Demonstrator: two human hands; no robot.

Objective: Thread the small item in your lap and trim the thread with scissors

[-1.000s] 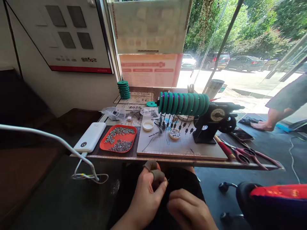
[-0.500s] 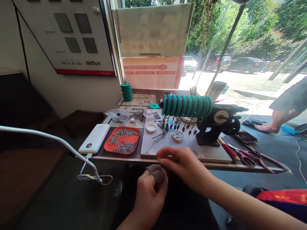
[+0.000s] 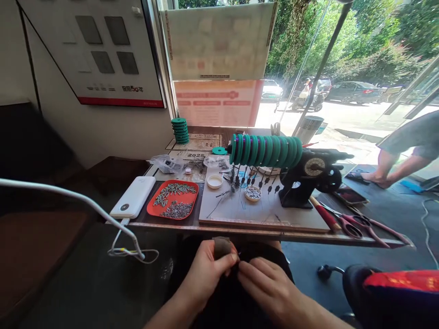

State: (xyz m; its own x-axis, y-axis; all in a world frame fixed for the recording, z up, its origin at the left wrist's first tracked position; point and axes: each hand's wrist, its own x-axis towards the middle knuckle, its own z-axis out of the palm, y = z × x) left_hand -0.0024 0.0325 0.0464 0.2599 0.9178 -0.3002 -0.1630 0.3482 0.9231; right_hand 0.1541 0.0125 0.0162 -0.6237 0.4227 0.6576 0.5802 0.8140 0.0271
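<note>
Two bare hands meet above a lap in black clothing. The left hand is curled narrow, thumb drawn to fingertips beside one grey-brown finger cover; the right hand is also curled narrow, fingertips just beside the left's. I cannot tell from here whether either grips anything small.

Nearest beyond them, on the tabletop, lies one pale flat board. It carries two shallow round cream dishes, a left one and a right one full of tiny silvery pieces, plus dark thin-stemmed parts too tangled to count. One black metal machine stands at its right end, bearing a row of thick green discs.

To the left are one orange-red tray with two heaps of metal pieces and one white power bank. To the right lies one pair of maroon-handled scissors. One stack of green discs stands behind.
</note>
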